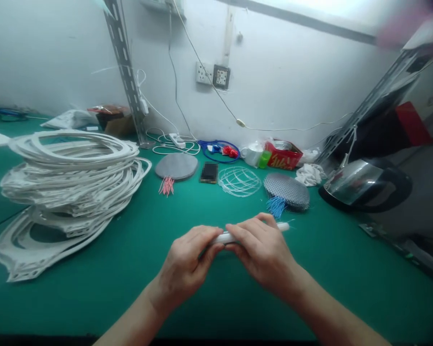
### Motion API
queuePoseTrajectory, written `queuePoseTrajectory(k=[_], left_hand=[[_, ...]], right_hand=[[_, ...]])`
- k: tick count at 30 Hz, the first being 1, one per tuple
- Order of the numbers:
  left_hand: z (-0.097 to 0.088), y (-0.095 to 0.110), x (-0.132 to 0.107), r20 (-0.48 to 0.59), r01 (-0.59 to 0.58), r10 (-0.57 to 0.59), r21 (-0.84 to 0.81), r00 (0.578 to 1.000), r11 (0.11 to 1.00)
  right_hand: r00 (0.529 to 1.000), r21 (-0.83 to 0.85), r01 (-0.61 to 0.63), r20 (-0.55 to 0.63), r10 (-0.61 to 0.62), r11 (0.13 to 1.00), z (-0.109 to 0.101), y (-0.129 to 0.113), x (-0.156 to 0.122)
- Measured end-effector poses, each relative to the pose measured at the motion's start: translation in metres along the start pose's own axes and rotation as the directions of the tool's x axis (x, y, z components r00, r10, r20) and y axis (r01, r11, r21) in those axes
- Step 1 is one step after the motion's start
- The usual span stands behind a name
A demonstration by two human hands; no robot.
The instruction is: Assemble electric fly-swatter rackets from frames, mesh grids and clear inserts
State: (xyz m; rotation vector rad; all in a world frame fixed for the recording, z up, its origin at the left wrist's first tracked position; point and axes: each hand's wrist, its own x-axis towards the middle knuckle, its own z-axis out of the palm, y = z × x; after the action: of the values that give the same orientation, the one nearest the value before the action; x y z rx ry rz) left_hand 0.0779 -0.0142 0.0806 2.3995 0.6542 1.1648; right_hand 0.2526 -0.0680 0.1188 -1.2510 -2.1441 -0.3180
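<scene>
My left hand (185, 265) and my right hand (261, 254) meet above the green mat (130, 288), both closed around a short white rubbery strip (234, 237). Its far end sticks out past my right fingers (283, 227), and a thin thread shows at that tip. My fingers hide the strip's middle. To my left stands a tall, leaning stack of white gasket-like loops (68, 192). A round grey mesh pad with blue strands (286, 191) lies just beyond my right hand, apart from it.
Along the back lie a grey disc (176, 166) with pink strands (166, 185), a blurred phone (209, 173), clear wire loops (239, 181), and a red box (283, 155). A clear visor (353, 182) sits at right. Cables, a power strip (176, 140), and metal uprights line the wall.
</scene>
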Motion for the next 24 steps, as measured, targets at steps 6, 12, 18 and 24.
queuePoseTrajectory(k=[6,12,18,24], left_hand=[[-0.011,-0.002,0.010,0.078,0.081,-0.072,-0.119,0.994,0.990],[-0.016,0.009,0.009,0.141,0.108,-0.074,-0.253,0.987,0.962],[-0.004,0.014,0.010,-0.042,-0.072,0.069,-0.073,0.997,0.995],[-0.021,0.011,0.015,-0.034,0.093,-0.096,-0.082,0.995,0.992]], right_hand=[[0.998,0.152,0.005,0.055,-0.014,0.988,-0.016,0.022,0.004],[0.999,0.191,-0.027,0.052,0.017,0.981,-0.028,0.008,0.006],[0.999,0.181,-0.032,-0.004,0.034,0.983,-0.018,0.002,0.007],[0.990,0.289,-0.027,-0.126,0.066,0.957,-0.033,0.017,0.006]])
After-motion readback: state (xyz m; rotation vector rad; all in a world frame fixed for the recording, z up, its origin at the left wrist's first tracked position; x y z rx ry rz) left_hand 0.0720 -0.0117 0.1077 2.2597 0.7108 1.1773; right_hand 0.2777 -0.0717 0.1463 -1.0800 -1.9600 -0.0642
